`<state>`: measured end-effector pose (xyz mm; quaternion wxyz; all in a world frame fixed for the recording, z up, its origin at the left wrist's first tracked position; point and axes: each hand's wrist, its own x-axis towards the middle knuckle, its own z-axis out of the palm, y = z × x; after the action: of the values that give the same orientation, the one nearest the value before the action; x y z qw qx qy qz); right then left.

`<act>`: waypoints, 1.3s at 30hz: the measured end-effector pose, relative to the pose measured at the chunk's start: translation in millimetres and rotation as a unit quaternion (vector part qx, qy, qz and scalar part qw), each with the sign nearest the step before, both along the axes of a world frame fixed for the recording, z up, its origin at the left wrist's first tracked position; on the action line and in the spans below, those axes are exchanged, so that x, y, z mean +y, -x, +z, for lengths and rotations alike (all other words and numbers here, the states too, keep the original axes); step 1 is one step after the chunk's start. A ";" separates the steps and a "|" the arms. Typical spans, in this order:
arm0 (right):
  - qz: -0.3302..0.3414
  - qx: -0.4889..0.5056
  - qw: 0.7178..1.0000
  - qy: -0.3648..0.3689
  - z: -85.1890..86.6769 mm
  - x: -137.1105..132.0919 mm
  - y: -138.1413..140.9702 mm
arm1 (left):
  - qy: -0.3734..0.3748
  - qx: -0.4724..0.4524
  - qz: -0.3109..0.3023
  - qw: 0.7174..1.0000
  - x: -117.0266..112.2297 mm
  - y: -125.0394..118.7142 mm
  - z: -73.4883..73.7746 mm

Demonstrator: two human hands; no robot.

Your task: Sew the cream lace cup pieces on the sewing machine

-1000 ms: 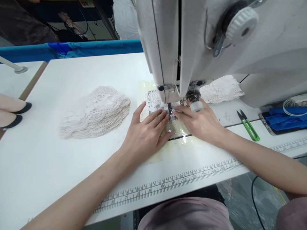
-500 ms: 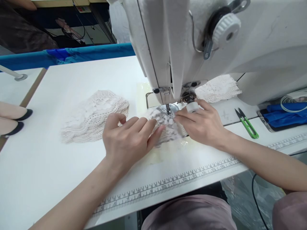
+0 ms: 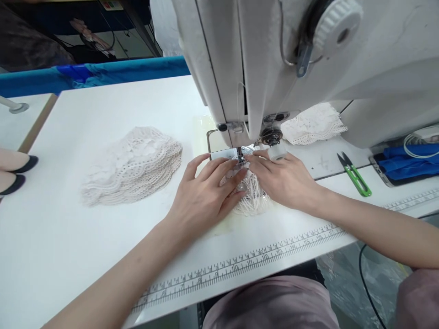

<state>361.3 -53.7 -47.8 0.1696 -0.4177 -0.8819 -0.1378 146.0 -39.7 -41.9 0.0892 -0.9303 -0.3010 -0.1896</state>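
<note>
A piece of white lace (image 3: 253, 198) lies bunched under the presser foot (image 3: 240, 155) of the sewing machine. My left hand (image 3: 209, 189) is curled over its left side, fingertips close to the foot and thumb against the lace. From the right, my right hand (image 3: 283, 176) grips the lace with its fingers together, beside the foot. Parts of the lace are hidden under both hands. A stack of white lace pieces (image 3: 133, 167) rests on the table left of my left hand.
Behind the needle area lies more white lace (image 3: 315, 123). Green thread snips (image 3: 356, 176) lie to the right, beside a phone with blue cloth (image 3: 411, 160) on it. A printed ruler (image 3: 236, 269) runs along the front edge. Another person's fingers (image 3: 15, 171) show at far left.
My left hand has moved right and up to the presser foot, onto the lace. The blurred lace now lies still and spreads toward me. My right hand stays beside the foot.
</note>
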 end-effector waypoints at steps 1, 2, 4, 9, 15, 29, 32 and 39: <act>-0.002 -0.001 1.000 -0.002 0.1 0.9 -0.2 | -0.003 0.003 -0.001 1.000 -1.2 -0.6 0.3; -0.004 -0.003 1.000 -0.004 0.3 1.6 -0.1 | -0.008 0.006 -0.002 1.000 -2.2 -1.2 0.6; -0.007 -0.006 1.000 -0.008 0.7 2.6 0.3 | -0.020 0.015 -0.004 1.000 -3.9 -2.1 0.8; -0.006 -0.011 1.000 -0.024 0.4 3.6 0.3 | -0.034 0.023 0.001 0.999 -5.3 -2.6 0.8; -0.010 -0.012 1.000 -0.026 -0.8 3.5 -0.2 | -0.030 0.024 0.000 0.999 -5.8 -2.9 0.9; -0.019 -0.021 1.000 0.000 0.1 5.5 -0.5 | -0.044 0.014 0.016 0.999 -0.2 -3.2 -1.6; -0.008 -0.015 1.000 -0.008 0.1 5.4 -2.0 | -0.070 0.007 0.010 0.997 0.3 -2.9 -2.2; 0.094 0.015 0.994 -0.052 7.4 0.1 -7.5 | -0.084 -0.001 -0.106 0.991 -5.5 4.0 5.9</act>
<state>368.8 -53.6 -40.4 0.2163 -0.3256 -0.9062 -0.1610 142.0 -45.2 -36.0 0.1464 -0.9459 -0.1841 -0.2233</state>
